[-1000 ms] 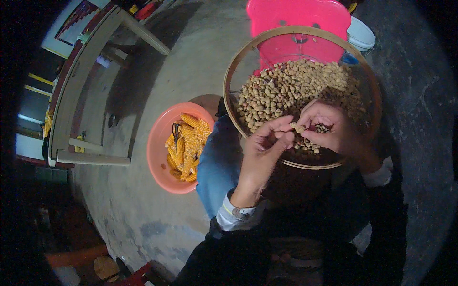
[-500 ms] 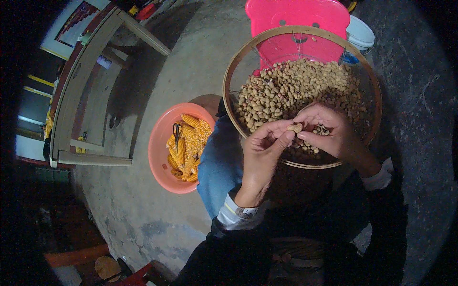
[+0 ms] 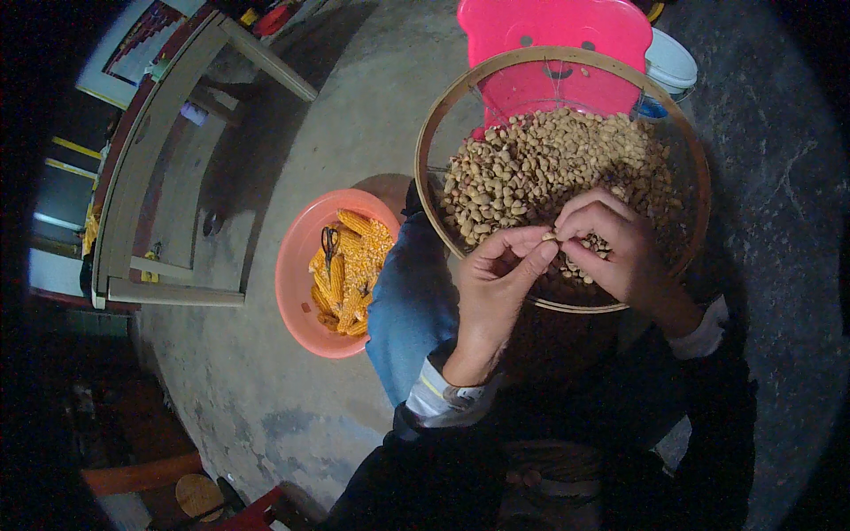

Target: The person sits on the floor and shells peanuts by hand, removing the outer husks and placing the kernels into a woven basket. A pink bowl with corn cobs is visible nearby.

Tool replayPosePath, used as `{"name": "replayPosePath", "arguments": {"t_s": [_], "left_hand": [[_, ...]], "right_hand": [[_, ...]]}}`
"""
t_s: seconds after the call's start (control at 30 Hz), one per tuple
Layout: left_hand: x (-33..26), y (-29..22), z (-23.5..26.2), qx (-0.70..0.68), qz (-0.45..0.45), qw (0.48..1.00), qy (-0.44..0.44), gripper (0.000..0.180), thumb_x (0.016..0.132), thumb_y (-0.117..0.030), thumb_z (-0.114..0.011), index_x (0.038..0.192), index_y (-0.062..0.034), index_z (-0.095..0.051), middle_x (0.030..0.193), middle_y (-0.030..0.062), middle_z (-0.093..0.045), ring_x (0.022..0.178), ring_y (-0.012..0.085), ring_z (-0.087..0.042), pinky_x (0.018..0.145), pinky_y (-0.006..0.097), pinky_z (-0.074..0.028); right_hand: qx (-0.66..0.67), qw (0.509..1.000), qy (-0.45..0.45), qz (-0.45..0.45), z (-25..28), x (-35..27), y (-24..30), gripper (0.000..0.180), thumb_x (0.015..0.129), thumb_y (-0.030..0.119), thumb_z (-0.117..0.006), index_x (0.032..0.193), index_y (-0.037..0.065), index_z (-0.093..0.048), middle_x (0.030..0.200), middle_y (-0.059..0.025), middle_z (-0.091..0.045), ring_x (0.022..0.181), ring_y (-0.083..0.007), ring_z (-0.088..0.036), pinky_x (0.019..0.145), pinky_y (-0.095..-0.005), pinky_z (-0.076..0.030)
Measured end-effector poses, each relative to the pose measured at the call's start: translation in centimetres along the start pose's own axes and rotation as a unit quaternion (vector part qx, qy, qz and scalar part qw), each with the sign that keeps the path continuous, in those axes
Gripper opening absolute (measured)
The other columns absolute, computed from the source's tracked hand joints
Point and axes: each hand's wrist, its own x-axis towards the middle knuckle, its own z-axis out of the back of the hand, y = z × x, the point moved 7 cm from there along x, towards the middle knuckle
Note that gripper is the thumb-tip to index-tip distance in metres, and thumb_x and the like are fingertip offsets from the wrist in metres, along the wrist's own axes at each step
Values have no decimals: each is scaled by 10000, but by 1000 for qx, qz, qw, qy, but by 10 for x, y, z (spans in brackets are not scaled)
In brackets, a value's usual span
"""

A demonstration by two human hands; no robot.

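Observation:
Over the near part of a round sieve (image 3: pixel 430 115) with a wooden rim, my two hands meet at the fingertips. Between thumb and forefinger, my left hand (image 3: pixel 496 283) pinches a peanut (image 3: pixel 550 237), of which only a small pale bit shows. My right hand (image 3: pixel 611 243) grips the same peanut from the other side, its fingers curled. Peanuts in their shells (image 3: pixel 567 146) fill much of the sieve beneath and beyond my hands. A smaller group of darker peanuts (image 3: pixel 598 245) shows just behind my right fingers.
A pink plastic chair (image 3: pixel 549 22) stands at the sieve's far side, with a white basin (image 3: pixel 670 60) beside it. Left of my knee, an orange-pink basin (image 3: pixel 297 305) holds corn cobs, loose kernels and black-handled scissors (image 3: pixel 329 243). A wooden table (image 3: pixel 173 296) stands farther left.
The peanut showed nearly whole between my fingertips before; now the fingers cover most of it. My right hand's fingers have curled in more, and both hands have shifted slightly right.

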Motion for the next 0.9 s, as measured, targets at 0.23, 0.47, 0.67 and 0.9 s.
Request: {"name": "replayPosePath", "arguments": {"t_s": [0.23,0.47,0.67,0.9], "left_hand": [[1,-3,6,93,-80,992,-30,168,825,-50,-676,987,-10,-663,866,23,-652,792,93,-584,748,222,-451],[-6,-26,-3,279,-194,939,-58,120,785,-35,-698,903,-16,-680,851,68,-656,801,141,-598,756,243,-451],[-7,-29,-6,299,-224,927,-46,85,788,-51,-697,855,-9,-665,820,73,-644,764,151,-586,721,243,-442],[-12,-29,-6,266,-230,934,-59,75,808,-54,-681,862,-9,-654,813,55,-626,754,137,-572,718,238,-432]], "right_hand": [[153,975,3,-163,-10,-9,-20,193,777,-26,-658,951,18,-586,886,-72,-616,826,-139,-625,726,-269,-510],[173,967,7,-188,-11,-11,-24,158,799,2,-657,947,0,-604,870,-66,-649,828,-132,-640,740,-275,-517],[117,985,-7,-123,-6,-10,-16,155,781,-6,-671,922,6,-608,803,-61,-651,756,-123,-643,689,-263,-516],[71,988,-13,-138,-6,-11,-9,104,786,29,-676,873,19,-619,752,-65,-643,656,-88,-606,599,-246,-485]]}}
